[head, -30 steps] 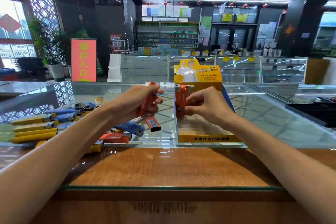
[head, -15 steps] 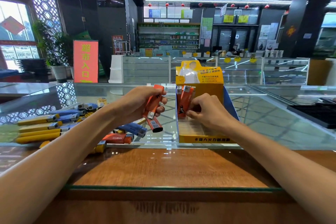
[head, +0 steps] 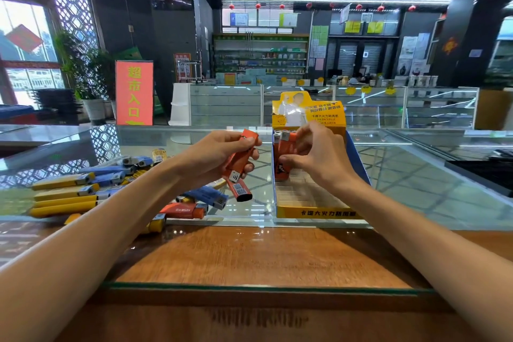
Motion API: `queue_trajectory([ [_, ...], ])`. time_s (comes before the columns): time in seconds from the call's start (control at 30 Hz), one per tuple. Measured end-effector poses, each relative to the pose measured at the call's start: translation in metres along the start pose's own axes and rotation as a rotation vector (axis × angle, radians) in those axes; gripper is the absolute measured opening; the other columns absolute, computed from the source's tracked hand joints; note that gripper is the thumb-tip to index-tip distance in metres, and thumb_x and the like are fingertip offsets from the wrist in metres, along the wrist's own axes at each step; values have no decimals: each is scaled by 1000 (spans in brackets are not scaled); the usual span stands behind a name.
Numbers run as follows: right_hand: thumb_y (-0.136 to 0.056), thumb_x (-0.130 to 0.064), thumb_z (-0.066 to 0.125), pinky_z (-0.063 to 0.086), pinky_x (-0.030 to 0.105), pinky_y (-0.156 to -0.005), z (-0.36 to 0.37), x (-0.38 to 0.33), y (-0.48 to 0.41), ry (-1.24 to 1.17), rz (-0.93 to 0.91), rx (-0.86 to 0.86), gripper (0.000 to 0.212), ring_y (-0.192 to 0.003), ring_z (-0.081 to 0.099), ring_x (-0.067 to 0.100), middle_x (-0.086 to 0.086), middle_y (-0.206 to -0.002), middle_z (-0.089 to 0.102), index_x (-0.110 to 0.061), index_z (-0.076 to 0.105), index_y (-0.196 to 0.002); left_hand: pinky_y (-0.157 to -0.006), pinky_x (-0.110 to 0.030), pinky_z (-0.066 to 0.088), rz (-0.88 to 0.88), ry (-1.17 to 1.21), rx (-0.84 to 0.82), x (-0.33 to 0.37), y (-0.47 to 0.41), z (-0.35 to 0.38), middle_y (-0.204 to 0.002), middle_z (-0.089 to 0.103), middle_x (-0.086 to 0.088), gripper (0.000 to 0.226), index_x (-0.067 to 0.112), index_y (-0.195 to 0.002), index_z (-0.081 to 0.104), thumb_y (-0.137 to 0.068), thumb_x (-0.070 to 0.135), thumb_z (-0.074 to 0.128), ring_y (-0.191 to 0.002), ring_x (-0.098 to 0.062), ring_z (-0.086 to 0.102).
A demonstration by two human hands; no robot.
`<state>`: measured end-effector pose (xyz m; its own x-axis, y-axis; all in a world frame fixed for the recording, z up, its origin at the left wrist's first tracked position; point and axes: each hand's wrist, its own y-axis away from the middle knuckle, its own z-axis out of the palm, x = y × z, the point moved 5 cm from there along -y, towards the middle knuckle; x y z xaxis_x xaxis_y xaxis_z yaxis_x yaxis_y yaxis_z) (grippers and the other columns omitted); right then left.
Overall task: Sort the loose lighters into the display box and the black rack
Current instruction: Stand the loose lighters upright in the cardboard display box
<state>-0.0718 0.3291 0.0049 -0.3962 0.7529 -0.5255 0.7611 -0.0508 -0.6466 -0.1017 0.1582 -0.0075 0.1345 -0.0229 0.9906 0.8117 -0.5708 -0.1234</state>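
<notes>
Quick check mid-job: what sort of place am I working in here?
Likely a shop: glass display cases across the aisle, stocked shelves behind them, and a retail display box on the glass counter.

The counter [head: 249,258] — glass with a wooden band along its near edge — carries a yellow display box [head: 313,213] near the middle, loose lighters [head: 83,191] heaped toward the left — yellow, blue, orange — and a black rack [head: 483,172] at the right edge.
</notes>
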Motion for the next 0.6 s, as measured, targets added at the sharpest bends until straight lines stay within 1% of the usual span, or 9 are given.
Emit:
queue_trajectory([
  [0.07, -69, -21, 80, 47, 13, -61, -1, 0, 0, -32, -1, 2, 27, -72, 61, 10, 2, -81, 66, -10, 63, -87, -49, -21, 49, 6, 11, 15, 0, 0, 0, -75, 61, -5, 24, 0, -110, 58, -95, 15, 47, -59, -14, 59],
  [0.13, -73, -20, 77, 48, 16, -63, 2, -3, 2, 14, -41, -25, 16, -71, 60, 9, 4, -81, 68, -10, 67, -80, -50, -21, 49, 2, 13, 23, 0, 0, -1, -74, 62, -5, 24, 0, -111, 58, -95, 15, 47, -59, -14, 60],
  [0.23, -72, -19, 78, 50, 16, -64, 3, -3, 4, 14, -54, -14, 19, -70, 60, 8, 0, -79, 65, -11, 65, -83, -51, -21, 50, -1, 4, 35, 1, 0, -1, -73, 64, -4, 23, 1, -108, 60, -94, 15, 48, -60, -14, 60],
  [0.3, -70, -18, 79, 49, 12, -63, 4, -2, 4, 2, -37, -26, 23, -68, 59, 5, -3, -78, 63, -12, 64, -86, -52, -21, 51, 1, 4, 40, 1, 0, -2, -73, 65, -4, 21, 3, -106, 61, -94, 15, 49, -61, -14, 61],
  [0.37, -70, -18, 79, 47, 9, -60, 6, 0, 4, 22, -45, -54, 21, -67, 58, 1, -4, -78, 64, -14, 65, -86, -54, -20, 52, 6, -6, 50, 1, 1, -2, -74, 68, -3, 21, 4, -106, 62, -93, 15, 50, -62, -14, 64],
  [0.43, -71, -18, 78, 49, 12, -63, 7, 1, 5, 32, -39, -72, 20, -70, 60, 5, 0, -82, 67, -13, 65, -86, -57, -21, 54, 14, -12, 60, 2, 2, -2, -76, 70, -3, 22, 5, -108, 62, -92, 15, 50, -64, -15, 67],
  [0.5, -73, -18, 77, 52, 20, -67, 5, 1, 6, 48, -17, -80, 20, -74, 62, 10, 4, -86, 68, -10, 66, -88, -60, -23, 56, 27, 3, 60, 3, 3, -2, -80, 72, -4, 23, 5, -109, 61, -91, 15, 51, -68, -17, 69],
  [0.53, -75, -19, 76, 53, 21, -68, 2, -1, 6, 57, -21, -60, 19, -74, 63, 11, 5, -86, 69, -9, 67, -88, -62, -23, 56, 36, 13, 55, 4, 3, -2, -82, 73, -5, 25, 4, -109, 61, -89, 15, 52, -70, -18, 69],
  [0.6, -80, -24, 72, 49, 13, -62, -9, -12, 8, 23, -77, 55, 15, -67, 61, 7, 3, -78, 68, -10, 67, -83, -64, -24, 57, 57, 35, 47, 6, 4, -1, -86, 73, -7, 31, 3, -112, 60, -84, 16, 55, -73, -20, 70],
])
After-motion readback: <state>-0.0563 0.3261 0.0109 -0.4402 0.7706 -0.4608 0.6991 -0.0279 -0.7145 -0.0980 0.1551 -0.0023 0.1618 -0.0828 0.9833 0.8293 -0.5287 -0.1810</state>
